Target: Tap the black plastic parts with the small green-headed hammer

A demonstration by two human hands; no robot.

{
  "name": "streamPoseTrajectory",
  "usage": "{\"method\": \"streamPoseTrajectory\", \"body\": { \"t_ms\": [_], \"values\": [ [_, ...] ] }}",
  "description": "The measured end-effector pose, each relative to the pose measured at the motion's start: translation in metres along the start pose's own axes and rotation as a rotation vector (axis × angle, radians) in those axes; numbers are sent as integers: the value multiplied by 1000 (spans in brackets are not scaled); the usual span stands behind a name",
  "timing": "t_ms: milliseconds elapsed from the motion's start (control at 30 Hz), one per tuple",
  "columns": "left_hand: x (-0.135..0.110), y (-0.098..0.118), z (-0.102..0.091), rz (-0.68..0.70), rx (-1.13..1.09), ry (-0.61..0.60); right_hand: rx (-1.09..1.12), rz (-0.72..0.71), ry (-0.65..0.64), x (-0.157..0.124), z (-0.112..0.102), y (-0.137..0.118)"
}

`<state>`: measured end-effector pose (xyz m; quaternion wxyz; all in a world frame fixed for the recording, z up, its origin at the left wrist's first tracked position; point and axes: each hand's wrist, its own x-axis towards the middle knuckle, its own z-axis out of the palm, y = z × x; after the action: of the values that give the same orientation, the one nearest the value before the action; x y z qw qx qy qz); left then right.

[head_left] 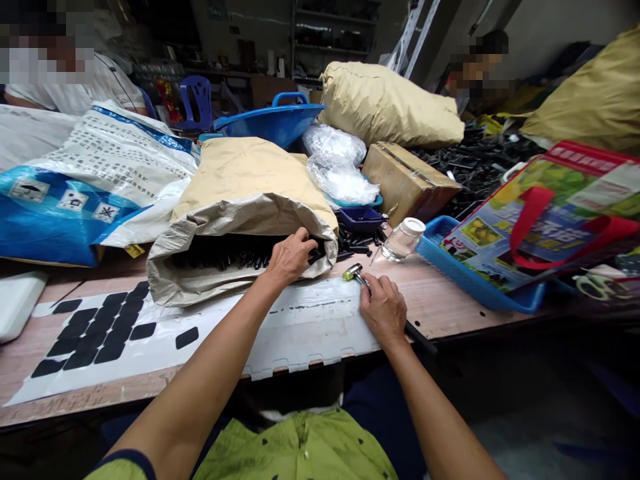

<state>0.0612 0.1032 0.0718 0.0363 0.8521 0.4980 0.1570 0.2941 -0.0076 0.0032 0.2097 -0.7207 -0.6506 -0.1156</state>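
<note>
My left hand (pixel 291 256) reaches into the mouth of a tan woven sack (pixel 250 167) lying on its side. Its fingers are curled among small black parts (pixel 240 259), and their tips are hidden. In my right hand (pixel 384 305) is a small hammer (pixel 354 272) with a metal head and a yellowish-green face. The hammer's black handle sticks out below that hand, over the table edge. Between my arms lies a white plastic sheet or board (pixel 310 333). Black rounded-square pads (pixel 95 327) are laid in rows on its left part, with a few loose ones beside them.
An upturned clear cup (pixel 403 240) stands right of the sack, next to a blue basket (pixel 480 273) under a colourful bag (pixel 540 220). Behind are a cardboard box (pixel 405 180) and a blue basin (pixel 270 123). A blue-white sack (pixel 100 180) is at left. Two people sit beyond.
</note>
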Motion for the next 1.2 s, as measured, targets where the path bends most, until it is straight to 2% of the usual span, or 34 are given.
{"method": "streamPoseTrajectory", "body": {
  "t_ms": [100,167,300,400,533,767,867,933,1033,1200],
  "values": [
    [-32,5,-19,20,-133,74,-2,-3,-1,0,0,-1],
    [-56,8,-22,44,-179,28,-6,-3,-3,0,0,-1],
    [-95,8,1,80,-253,-149,-18,4,-6,1,0,-1],
    [-111,4,24,-22,-352,-104,-20,2,-4,0,-1,-1],
    [-119,0,36,-65,-479,-1,-19,4,5,-1,0,-1],
    [-120,-4,41,-95,-539,11,52,20,-55,3,-8,1],
    [-119,-5,43,-86,-544,19,206,41,-11,-4,-22,-8],
    [-120,-5,43,-83,-549,26,407,35,14,-13,-32,-19],
    [-120,-5,43,-81,-549,38,681,-18,-51,-29,-48,-38],
    [-121,-5,44,-62,-533,45,751,-71,-113,-45,-63,-60]
  ]
}}
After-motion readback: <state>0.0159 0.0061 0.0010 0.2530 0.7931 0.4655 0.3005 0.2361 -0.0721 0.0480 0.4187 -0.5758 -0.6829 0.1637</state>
